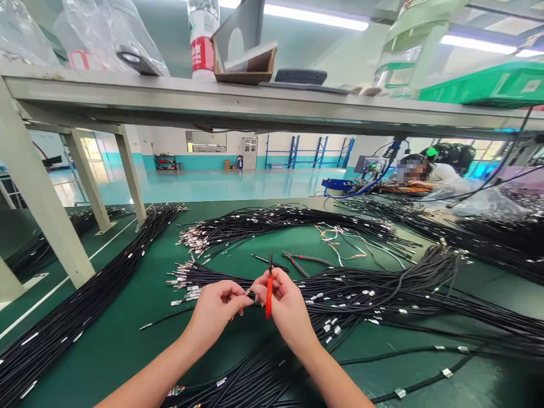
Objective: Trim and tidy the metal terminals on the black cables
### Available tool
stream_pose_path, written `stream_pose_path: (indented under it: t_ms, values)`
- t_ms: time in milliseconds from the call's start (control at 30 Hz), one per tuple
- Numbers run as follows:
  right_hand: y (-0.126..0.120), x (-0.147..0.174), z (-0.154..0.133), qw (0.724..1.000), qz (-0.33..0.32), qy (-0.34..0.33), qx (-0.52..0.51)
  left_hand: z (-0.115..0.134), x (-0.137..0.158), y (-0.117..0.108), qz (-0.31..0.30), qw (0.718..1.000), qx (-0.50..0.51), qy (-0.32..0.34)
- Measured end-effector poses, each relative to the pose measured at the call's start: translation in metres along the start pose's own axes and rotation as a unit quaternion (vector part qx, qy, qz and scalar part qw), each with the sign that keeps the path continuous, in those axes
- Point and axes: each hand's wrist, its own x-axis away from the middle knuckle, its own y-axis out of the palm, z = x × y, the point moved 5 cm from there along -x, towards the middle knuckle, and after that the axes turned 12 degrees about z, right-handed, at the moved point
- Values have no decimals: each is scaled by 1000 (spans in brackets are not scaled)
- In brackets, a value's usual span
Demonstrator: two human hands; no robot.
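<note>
My left hand point(216, 310) is closed in a pinch near the middle of the bench, its thumb and forefinger on a small cable end point(248, 292). Close beside it, my right hand point(285, 306) has its fingers curled around red-handled scissors point(269, 294), dark blades pointing up and away. The right fingertips also meet the cable end; how each grips it is partly hidden. Beneath and behind both hands runs a bundle of black cables point(352, 289) with white tags. Pliers point(312, 260) with red and black handles lie just beyond my right hand.
Another cable bundle point(280, 218) lies farther back, with loose thin wires point(340, 238) nearby. A long bundle point(110, 277) stretches along the left beside a metal leg point(51, 187). Overhead, a shelf point(238, 105) spans the bench. A co-worker point(437, 170) leans at the far right.
</note>
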Motion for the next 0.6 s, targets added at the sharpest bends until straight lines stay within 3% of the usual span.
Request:
stream_pose_path:
  t_ms: [233, 400, 600]
  values:
    - [4, 1, 4, 999, -14, 31, 12, -6, 7, -3, -26, 999, -45, 9]
    - [4, 1, 3, 999, -17, 32, 15, -9, 6, -5, -20, 999, -6, -46]
    - [5, 3, 2, 999, -8, 39, 32, -11, 8, -5, -6, 999, -8, -52]
